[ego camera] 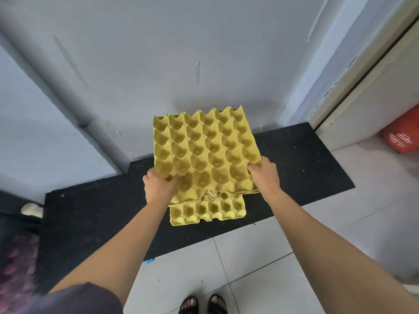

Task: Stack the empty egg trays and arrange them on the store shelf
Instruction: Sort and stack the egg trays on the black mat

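Note:
A yellow egg tray point(204, 150) is held up, tilted, over the black floor strip. My left hand point(158, 184) grips its near left corner, thumb curled over the edge. On the near right corner, my right hand point(265, 175) grips the same tray. Thin edges of more trays seem to lie under it. Below it, another yellow egg tray point(208, 211) lies flat on the black strip point(306, 168), with only its near row of cups showing. A torn spot marks the held tray's near edge.
A grey wall point(181, 53) rises right behind the trays. A red plastic basket point(401, 134) sits at the far right past a door frame. White floor tiles point(249, 268) lie near my sandalled feet point(201, 304). Blurred pinkish objects are at the lower left.

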Demonstrator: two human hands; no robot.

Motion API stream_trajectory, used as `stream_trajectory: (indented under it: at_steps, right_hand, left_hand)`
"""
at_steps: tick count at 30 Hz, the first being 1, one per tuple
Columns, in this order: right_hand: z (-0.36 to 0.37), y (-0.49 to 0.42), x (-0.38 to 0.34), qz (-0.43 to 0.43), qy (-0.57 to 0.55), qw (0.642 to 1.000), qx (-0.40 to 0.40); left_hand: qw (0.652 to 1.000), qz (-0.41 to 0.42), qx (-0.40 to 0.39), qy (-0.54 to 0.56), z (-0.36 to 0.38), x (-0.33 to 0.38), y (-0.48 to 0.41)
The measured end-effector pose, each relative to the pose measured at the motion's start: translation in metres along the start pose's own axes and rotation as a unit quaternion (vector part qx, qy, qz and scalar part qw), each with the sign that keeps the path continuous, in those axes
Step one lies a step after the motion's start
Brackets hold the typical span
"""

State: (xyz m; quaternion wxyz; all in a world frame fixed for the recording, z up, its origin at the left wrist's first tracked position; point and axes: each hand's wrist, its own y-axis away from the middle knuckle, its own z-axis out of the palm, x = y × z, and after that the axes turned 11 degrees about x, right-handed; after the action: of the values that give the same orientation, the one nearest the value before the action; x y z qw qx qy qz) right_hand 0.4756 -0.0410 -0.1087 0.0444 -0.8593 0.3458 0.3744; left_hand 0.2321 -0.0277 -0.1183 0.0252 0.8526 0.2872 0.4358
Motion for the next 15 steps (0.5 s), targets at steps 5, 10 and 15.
stream_trajectory:
  at_steps: [5, 10, 15]
  right_hand:
    - [-0.065, 0.032, -0.064, -0.054, -0.005, 0.998, 0.040]
    - [-0.109, 0.057, -0.115, -0.098, -0.043, 0.991, 0.085]
    - [-0.137, 0.083, -0.149, -0.137, -0.072, 0.982, 0.106]
  left_hand:
    - [0.997, 0.079, 0.008, -0.002, -0.067, 0.058, 0.028]
    - [0.986, 0.156, 0.052, 0.024, -0.128, 0.108, 0.049]
    - [0.975, 0.192, 0.093, 0.058, -0.178, 0.126, 0.068]
